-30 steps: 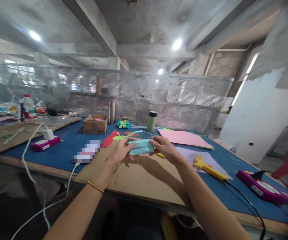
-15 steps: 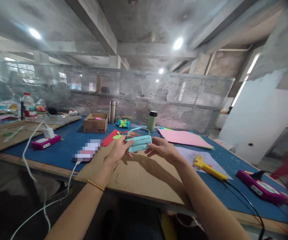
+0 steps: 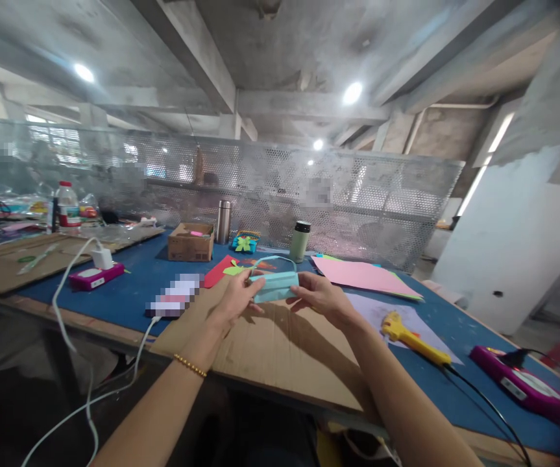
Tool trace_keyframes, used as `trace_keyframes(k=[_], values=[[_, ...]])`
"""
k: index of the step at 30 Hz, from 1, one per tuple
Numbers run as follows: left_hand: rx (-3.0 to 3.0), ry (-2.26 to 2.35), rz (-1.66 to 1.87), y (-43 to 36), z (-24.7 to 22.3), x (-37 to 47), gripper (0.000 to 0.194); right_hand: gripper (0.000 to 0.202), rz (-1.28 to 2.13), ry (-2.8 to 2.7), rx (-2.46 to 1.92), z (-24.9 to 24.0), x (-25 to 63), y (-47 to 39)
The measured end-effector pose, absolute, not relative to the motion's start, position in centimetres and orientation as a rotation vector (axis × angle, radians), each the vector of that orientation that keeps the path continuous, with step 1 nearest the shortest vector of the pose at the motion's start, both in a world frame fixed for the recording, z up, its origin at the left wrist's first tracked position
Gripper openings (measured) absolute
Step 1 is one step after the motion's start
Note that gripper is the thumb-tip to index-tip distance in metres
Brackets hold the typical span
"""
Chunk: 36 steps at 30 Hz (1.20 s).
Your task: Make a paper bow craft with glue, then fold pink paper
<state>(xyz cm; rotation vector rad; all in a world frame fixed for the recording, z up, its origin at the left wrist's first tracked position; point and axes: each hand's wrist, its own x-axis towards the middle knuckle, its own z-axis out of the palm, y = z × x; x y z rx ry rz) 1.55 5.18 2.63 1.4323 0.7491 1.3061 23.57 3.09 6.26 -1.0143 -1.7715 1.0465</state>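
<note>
A small light-blue paper bag with a looped handle (image 3: 274, 287) hangs between my two hands above a brown cardboard sheet (image 3: 280, 357). My left hand (image 3: 235, 298) pinches its left edge, and my right hand (image 3: 321, 298) grips the right edge. The handle arches up over the top. Behind the bag, to the left, lie a red paper piece (image 3: 219, 272) and a yellow-green cutout (image 3: 235, 267).
A cardboard box (image 3: 191, 243), a steel flask (image 3: 224, 222) and a green bottle (image 3: 300, 242) stand at the back. Pink paper (image 3: 365, 275), a yellow glue gun (image 3: 416, 340) and a purple power strip (image 3: 523, 383) lie right. A phone (image 3: 175, 296) lies left.
The view has shifted slightly, so the tabletop things appear a little farther right and lower. Both hands still hold the blue bag, whose front now looks slightly more tilted.
</note>
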Motion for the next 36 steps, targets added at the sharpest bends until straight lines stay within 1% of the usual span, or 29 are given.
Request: trace_keyframes(k=[3,7,11,13,16,19,24,28,30,33,36], values=[[1.35,0.772,1.331,4.9,2.9,1.5,0.05,0.041,1.024,-1.803,-1.062,6.3,23.5,3.0],[1.256,0.697,1.3,4.6,3.4,1.4,0.058,0.045,1.018,-1.772,-1.05,6.1,23.7,3.3],[1.256,0.582,1.279,4.8,3.3,1.5,0.074,0.044,1.017,-1.748,-1.059,6.1,23.9,3.5],[1.276,0.563,1.296,5.0,3.0,1.7,0.079,0.043,1.008,-1.758,-1.075,6.1,24.0,3.5],[1.342,0.585,1.353,5.6,2.4,2.1,0.075,0.045,0.984,-1.787,-1.103,6.1,24.3,3.6],[1.417,0.617,1.42,6.1,1.8,2.3,0.073,0.048,0.869,-1.781,-1.16,5.9,24.8,4.1],[1.533,0.725,1.453,6.9,1.2,2.4,0.072,0.046,0.582,-1.906,-1.238,5.7,24.5,4.4],[1.563,0.769,1.492,7.0,1.2,2.3,0.072,0.053,0.283,-2.009,-1.347,6.1,23.6,3.5],[1.602,0.803,1.509,6.9,1.3,2.2,0.072,0.049,0.198,-2.04,-1.414,6.3,23.5,3.1],[1.681,0.841,1.494,6.8,1.3,2.0,0.071,0.036,0.136,-2.061,-1.472,6.7,23.5,3.0],[1.753,0.806,1.476,6.8,1.4,2.0,0.073,0.034,0.124,-2.016,-1.404,6.9,23.4,3.1]])
